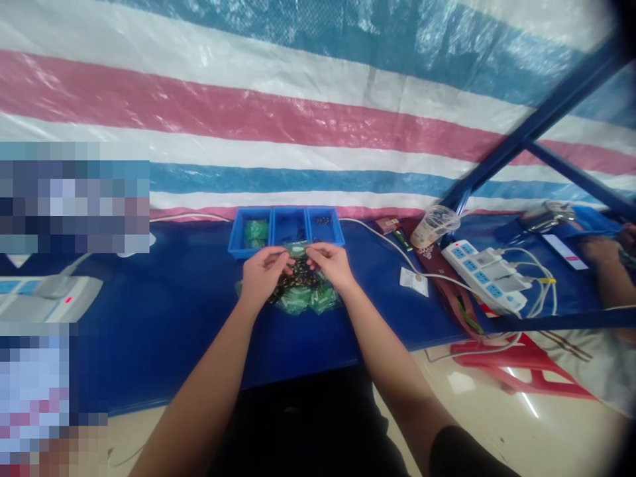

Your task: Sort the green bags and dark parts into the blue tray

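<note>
- The small green packet (pixel 297 250) is between the two sets of fingers, above the near side of the tray.
- The left fingers (pixel 271 252) and right fingers (pixel 320 248) are nearly closed, pinching the packet from opposite sides; how firmly, I cannot tell. Its contents are too small to make out.
- Directly below the fingers lies a heap of small dark and brassy parts (pixel 298 274). If the pinch slipped or the packet tipped while open, anything inside could drop in and be hard to pick out.
- Nearer the body than the fingers, green plastic bags (pixel 295 301) spread around the heap; a dragging wrist could catch one and scatter parts.
- Just beyond the fingers stands the blue tray (pixel 242 253), three compartments wide, with green plastic in the left one and small dark pieces in the right. Its raised near wall could knock fingers pushed forward low.
- Left of the fingers, the counter (pixel 169 305) offers a broad open stretch; its front edge is well back towards the body.
- Right of the fingers there is less room: a white cable (pixel 392 246), a small white sachet (pixel 414 282), a plastic cup (pixel 433 228) and a power strip (pixel 479 275). A wide sweep could snag the cable.
</note>
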A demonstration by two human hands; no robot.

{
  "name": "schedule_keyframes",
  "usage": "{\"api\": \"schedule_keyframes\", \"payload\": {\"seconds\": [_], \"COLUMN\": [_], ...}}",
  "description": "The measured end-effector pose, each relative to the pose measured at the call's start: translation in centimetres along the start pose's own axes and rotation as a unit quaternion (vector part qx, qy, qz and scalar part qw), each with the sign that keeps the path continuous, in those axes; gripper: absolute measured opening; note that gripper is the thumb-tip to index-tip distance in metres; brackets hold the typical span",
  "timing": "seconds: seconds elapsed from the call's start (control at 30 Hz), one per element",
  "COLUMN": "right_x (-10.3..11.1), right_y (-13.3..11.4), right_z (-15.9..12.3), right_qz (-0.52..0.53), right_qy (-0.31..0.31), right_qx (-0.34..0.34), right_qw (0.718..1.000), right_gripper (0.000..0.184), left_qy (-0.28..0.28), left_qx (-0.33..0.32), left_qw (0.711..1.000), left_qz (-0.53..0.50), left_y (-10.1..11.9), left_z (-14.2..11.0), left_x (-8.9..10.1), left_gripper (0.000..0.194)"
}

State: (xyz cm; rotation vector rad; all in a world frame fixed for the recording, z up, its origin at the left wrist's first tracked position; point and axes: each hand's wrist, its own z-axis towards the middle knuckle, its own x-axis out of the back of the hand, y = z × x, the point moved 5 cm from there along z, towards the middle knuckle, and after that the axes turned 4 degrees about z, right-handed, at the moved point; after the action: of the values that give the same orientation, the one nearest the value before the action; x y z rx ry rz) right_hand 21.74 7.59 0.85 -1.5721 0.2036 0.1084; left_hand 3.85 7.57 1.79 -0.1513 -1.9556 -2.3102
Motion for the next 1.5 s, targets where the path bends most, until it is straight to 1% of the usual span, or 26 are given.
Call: {"api": "schedule_keyframes", "payload": {"seconds": [0.1, 0.17, 0.23, 0.33, 0.43, 0.53, 0.67, 0.83, 0.87, 0.9, 1.0, 1.07, 1.13, 1.23, 1.37, 1.5], "right_x": [-0.3, -0.4, -0.3, -0.1, 0.0, -0.1, -0.3, -0.3, -0.4, -0.4, -0.4, -0.2, 0.1, 0.5, 0.7, 0.9], "right_y": [-0.6, -0.9, -1.2, -1.6, -1.8, -1.7, -1.5, -1.4, -1.3, -1.3, -1.2, -1.1, -1.0, -1.0, -1.0, -1.1], "right_z": [-0.1, -0.2, -0.3, -0.4, -0.5, -0.5, -0.5, -0.5, -0.4, -0.4, -0.3, -0.2, -0.1, -0.1, -0.2, -0.2], "right_qz": [0.008, 0.011, 0.019, 0.019, 0.018, 0.017, 0.022, 0.019, 0.017, 0.016, 0.015, 0.004, -0.016, -0.063, -0.15, -0.206], "right_qy": [-0.032, -0.037, -0.033, -0.009, 0.013, 0.012, 0.01, 0.018, 0.018, 0.016, 0.008, 0.01, 0.018, 0.027, 0.028, 0.027], "right_qx": [0.017, 0.02, 0.021, 0.036, 0.046, 0.048, 0.065, 0.063, 0.06, 0.059, 0.059, 0.055, 0.049, 0.061, 0.083, 0.1], "right_qw": [0.999, 0.999, 0.999, 0.999, 0.999, 0.999, 0.998, 0.998, 0.998, 0.998, 0.998, 0.998, 0.998, 0.996, 0.985, 0.973], "right_gripper": [0.035, 0.035, 0.035, 0.031, 0.027, 0.028, 0.028, 0.028, 0.029, 0.03, 0.031, 0.031, 0.031, 0.029, 0.027, 0.026], "left_qy": [0.005, 0.008, 0.014, 0.029, 0.033, 0.04, 0.054, 0.039, 0.047, 0.067, 0.168, 0.213, 0.229, 0.22, 0.201, 0.207], "left_qx": [-0.024, -0.034, -0.044, -0.06, -0.06, -0.063, -0.059, -0.044, -0.04, -0.036, -0.02, 0.002, 0.032, 0.053, 0.048, 0.025], "left_qw": [1.0, 0.999, 0.999, 0.998, 0.998, 0.996, 0.996, 0.997, 0.997, 0.996, 0.985, 0.977, 0.971, 0.963, 0.953, 0.941], "left_qz": [-0.01, -0.006, -0.007, -0.01, 0.016, 0.04, 0.045, 0.048, 0.051, 0.053, 0.036, 0.023, 0.057, 0.145, 0.221, 0.267], "left_y": [0.1, 0.2, 0.4, 0.7, 0.7, 0.5, 0.1, 0.4, 0.5, 0.6, 0.6, 0.3, -0.2, -0.6, -0.7, -0.2], "left_z": [0.0, 0.0, 0.0, -0.1, -0.2, -0.3, -0.3, -0.3, -0.2, -0.1, 0.3, 0.5, 0.6, 0.5, 0.4, 0.3], "left_x": [0.1, 0.2, 0.4, 0.6, 0.5, 0.2, 0.3, 0.2, 0.3, 0.5, 1.9, 2.7, 3.4, 3.8, 4.1, 4.1], "left_gripper": [0.031, 0.03, 0.029, 0.028, 0.026, 0.026, 0.024, 0.021, 0.021, 0.022, 0.03, 0.04, 0.044, 0.041, 0.033, 0.032]}}
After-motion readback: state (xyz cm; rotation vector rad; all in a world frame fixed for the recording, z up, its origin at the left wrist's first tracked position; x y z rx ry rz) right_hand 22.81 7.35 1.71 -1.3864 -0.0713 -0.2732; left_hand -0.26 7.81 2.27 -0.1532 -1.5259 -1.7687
